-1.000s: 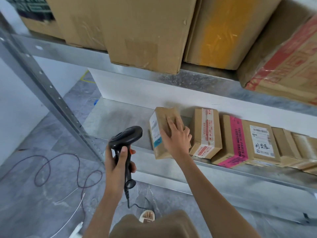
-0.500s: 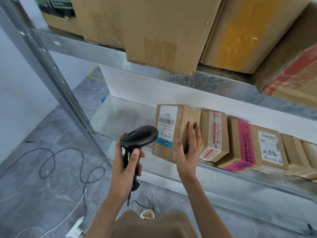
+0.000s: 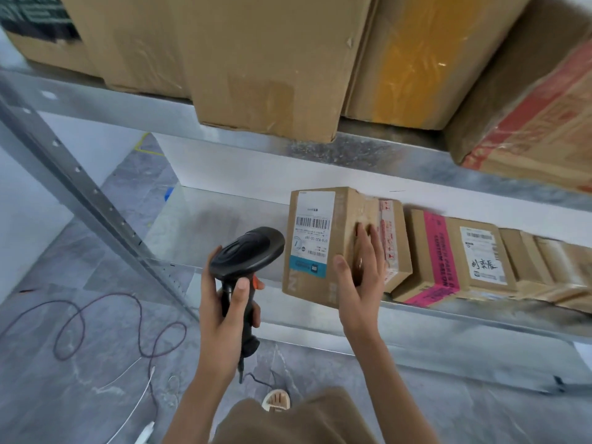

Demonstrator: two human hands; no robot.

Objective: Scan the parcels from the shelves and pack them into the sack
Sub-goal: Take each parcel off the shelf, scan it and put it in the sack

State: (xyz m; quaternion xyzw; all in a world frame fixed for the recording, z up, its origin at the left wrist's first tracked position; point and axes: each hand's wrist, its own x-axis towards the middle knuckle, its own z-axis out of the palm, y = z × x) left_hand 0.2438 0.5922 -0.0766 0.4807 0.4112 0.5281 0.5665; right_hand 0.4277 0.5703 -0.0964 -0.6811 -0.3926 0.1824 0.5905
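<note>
Here, a parcel is tilted up at the front edge of the lower shelf, ready for scanning.

The right hand (image 3: 360, 277) grips the brown cardboard parcel (image 3: 323, 245) near the shelf (image 3: 224, 216) front edge, thumb on the labelled face, fingers on its side; the left hand (image 3: 224, 312) is wrapped round the handle of a black scanner (image 3: 248, 254), whose head sits just beside the white label with its barcode (image 3: 312, 223). The task looks early: this scan seems underway, no sack is in view, and a row of other parcels (image 3: 448, 257) waits along the shelf. The box looks intact, taped, slightly scuffed.
</note>
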